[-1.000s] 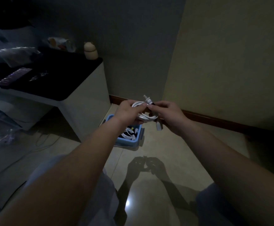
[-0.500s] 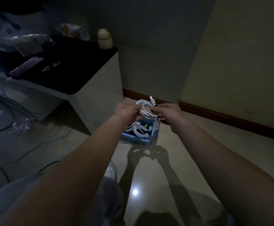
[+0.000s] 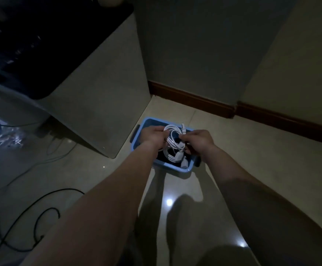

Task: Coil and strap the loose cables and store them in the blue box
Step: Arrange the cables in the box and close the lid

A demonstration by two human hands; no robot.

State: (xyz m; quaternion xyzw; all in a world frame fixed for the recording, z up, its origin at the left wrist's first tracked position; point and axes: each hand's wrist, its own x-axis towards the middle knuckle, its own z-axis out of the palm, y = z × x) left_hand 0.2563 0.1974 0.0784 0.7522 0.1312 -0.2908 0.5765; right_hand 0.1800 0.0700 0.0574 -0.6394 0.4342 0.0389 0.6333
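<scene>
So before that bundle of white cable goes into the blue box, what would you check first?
1. Grip: left hand and right hand both pinch the white cable coil: ok.
2. Coil is over the opening of the blue box: ok.
3. Strap round the coil: cannot tell, too dim.
4. Room inside: stored white cables already lie there: cannot tell.
5. No cables left over: a black cable lies loose on the floor: not ok.

Left grip (image 3: 152, 136), right grip (image 3: 199, 141) and both forearms (image 3: 118, 198) are bare.
</scene>
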